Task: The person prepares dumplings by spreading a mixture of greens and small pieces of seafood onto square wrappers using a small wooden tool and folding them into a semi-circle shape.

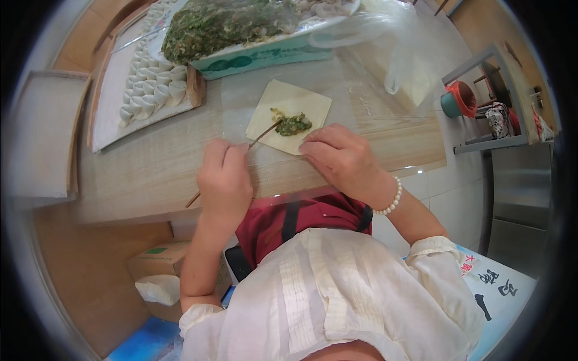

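A stack of square dough wrappers (271, 101) lies on the wooden table, with a small heap of green filling (292, 124) on the top sheet. My left hand (226, 173) grips a thin wooden stick (263, 135), whose tip touches the filling; its other end sticks out below the hand. The fingertips of my right hand (336, 151) are pinched at the near right corner of the wrappers; whether they hold just the top sheet is hidden. Beyond the stack, a large mound of green filling (226, 27) sits on a white plate on a green box (266, 58).
Folded dumplings (149, 92) stand in rows on a wood-edged tray (106, 113) at the left, beside another tray (45, 135). A clear plastic bag (393, 58) lies at the right. A lined bin (456, 100) stands near a metal-framed table (490, 146).
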The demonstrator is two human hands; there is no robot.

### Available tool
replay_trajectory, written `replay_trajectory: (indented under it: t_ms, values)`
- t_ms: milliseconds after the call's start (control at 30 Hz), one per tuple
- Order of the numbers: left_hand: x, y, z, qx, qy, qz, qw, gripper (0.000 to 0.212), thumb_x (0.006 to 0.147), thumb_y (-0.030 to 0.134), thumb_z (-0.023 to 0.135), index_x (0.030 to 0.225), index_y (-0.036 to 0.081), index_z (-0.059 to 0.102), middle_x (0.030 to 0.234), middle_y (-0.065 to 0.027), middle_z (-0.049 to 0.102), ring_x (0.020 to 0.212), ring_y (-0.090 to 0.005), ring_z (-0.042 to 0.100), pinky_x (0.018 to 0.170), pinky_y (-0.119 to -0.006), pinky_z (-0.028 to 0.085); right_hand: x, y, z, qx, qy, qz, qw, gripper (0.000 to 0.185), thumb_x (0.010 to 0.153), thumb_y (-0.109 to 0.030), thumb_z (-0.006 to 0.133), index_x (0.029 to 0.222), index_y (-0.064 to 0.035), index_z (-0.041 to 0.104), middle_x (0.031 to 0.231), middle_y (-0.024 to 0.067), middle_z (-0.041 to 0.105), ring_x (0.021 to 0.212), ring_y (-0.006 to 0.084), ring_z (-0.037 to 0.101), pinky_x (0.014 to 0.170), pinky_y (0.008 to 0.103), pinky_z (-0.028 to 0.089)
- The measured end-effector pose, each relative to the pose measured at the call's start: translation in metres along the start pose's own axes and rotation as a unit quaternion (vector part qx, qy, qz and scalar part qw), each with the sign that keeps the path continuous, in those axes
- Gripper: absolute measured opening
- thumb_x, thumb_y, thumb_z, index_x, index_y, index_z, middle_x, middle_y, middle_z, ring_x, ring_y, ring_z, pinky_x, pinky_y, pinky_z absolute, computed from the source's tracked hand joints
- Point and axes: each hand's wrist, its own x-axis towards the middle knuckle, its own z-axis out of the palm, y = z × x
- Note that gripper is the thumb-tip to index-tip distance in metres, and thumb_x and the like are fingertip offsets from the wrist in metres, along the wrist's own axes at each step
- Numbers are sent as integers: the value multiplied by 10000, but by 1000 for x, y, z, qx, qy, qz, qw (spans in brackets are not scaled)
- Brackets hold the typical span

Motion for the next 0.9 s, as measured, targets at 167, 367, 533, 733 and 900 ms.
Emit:
replay_trajectory:
  t_ms: [167,367,533,733,900]
  values:
    - [15,-10,8,59,-18,27,998,176,802,-88,659,952,2,629,898,-165,597,781,-361,606,669,-420,498,-1,-1,-2,-3,-11,1,1000,123,788,-31,638,909,-39,656,944,87,658,861,272,653,709,361,554]
    - [58,-9,-8,81,120,120,982,197,812,-100,662,971,14,645,925,-154,615,790,-349,616,674,-424,506,-1,1,0,1,7,-1,1000,183,756,2,764,921,-46,700,927,90,679,826,263,664,677,348,560]
    - [104,-10,-30,99,192,147,965,138,806,-57,683,915,15,640,880,-150,598,808,-333,613,680,-406,498,-2,-1,1,7,11,-1,1000,120,780,-23,656,900,-35,654,934,87,657,843,271,652,696,364,550]
    - [62,-14,-26,16,101,48,994,137,812,-60,676,917,23,647,880,-128,606,774,-337,609,660,-390,487,-4,2,2,10,20,8,1000,120,782,-20,654,901,-34,655,936,94,662,836,272,654,695,360,552]
    - [35,-38,2,-69,-6,-8,998,105,810,-51,677,886,15,644,867,-131,606,744,-335,614,645,-388,488,-2,1,1,13,10,4,1000,193,756,4,767,933,-38,703,929,100,683,811,267,665,671,350,557]
